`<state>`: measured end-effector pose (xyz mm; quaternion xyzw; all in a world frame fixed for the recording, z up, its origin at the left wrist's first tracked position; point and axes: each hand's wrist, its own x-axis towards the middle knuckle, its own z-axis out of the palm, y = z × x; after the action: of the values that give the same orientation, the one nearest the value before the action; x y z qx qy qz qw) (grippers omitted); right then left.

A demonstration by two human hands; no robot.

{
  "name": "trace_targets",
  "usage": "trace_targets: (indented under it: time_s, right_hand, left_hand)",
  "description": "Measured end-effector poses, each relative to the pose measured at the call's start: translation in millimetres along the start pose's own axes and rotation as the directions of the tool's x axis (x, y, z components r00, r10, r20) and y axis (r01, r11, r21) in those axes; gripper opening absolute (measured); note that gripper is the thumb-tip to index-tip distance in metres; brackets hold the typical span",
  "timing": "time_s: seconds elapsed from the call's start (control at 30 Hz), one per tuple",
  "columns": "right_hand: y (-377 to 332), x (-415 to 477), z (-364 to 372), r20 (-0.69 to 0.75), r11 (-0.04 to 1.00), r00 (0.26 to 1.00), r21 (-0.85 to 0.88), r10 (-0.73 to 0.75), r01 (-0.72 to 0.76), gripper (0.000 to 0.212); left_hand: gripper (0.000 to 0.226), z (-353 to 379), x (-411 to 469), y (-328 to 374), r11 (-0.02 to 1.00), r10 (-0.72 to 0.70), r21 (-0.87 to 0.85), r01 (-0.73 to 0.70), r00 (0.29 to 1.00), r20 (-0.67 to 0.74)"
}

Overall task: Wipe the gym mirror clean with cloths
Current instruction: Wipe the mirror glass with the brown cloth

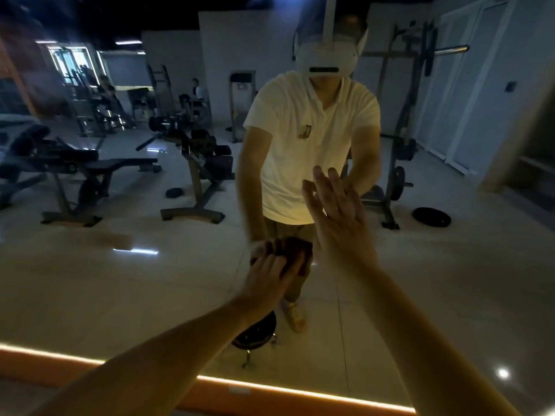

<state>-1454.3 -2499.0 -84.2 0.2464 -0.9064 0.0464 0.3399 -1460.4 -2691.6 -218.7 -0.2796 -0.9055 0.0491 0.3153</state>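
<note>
The gym mirror [120, 265] fills the view and reflects me in a white shirt with a headset. My left hand [270, 274] presses a dark reddish cloth [295, 250] flat against the glass at centre. The cloth is mostly covered by my fingers and merges with its own reflection. My right hand [336, 211] lies flat on the mirror just right of and above the cloth, fingers spread, with nothing under it. Both my forearms reach in from the bottom edge.
A lit orange strip [300, 393] runs along the mirror's lower edge. The reflection shows weight benches [75, 169], a rack [396, 139], weight plates on the tiled floor, a round stool [255, 331] behind me, and people seated far back.
</note>
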Motion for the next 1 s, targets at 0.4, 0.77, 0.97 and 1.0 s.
trace_targets:
  time_s: [0.4, 0.77, 0.97, 1.0]
  right_hand:
    - [22, -16, -18, -0.024, 0.992, 0.997, -0.101, 0.070, -0.072, 0.081]
    - [2, -16, -16, -0.028, 0.980, 0.984, -0.091, 0.174, -0.176, 0.083]
    - [1, 5, -56, -0.031, 0.959, 0.978, -0.191, 0.207, -0.209, 0.087]
    - [5, 14, -66, -0.062, 0.955, 0.976, -0.206, 0.206, -0.215, 0.087]
  left_hand:
    - [0.044, -81, 28, -88, 0.990, -0.138, -0.012, 0.140, 0.959, -0.247]
    - [0.083, 13, -3, -27, 0.890, 0.411, 0.173, -0.421, 0.907, 0.092]
    - [0.075, -64, 54, -83, 0.926, 0.359, 0.203, -0.319, 0.910, -0.207]
    - [0.070, -88, 74, -97, 0.946, 0.304, 0.209, -0.247, 0.901, -0.311]
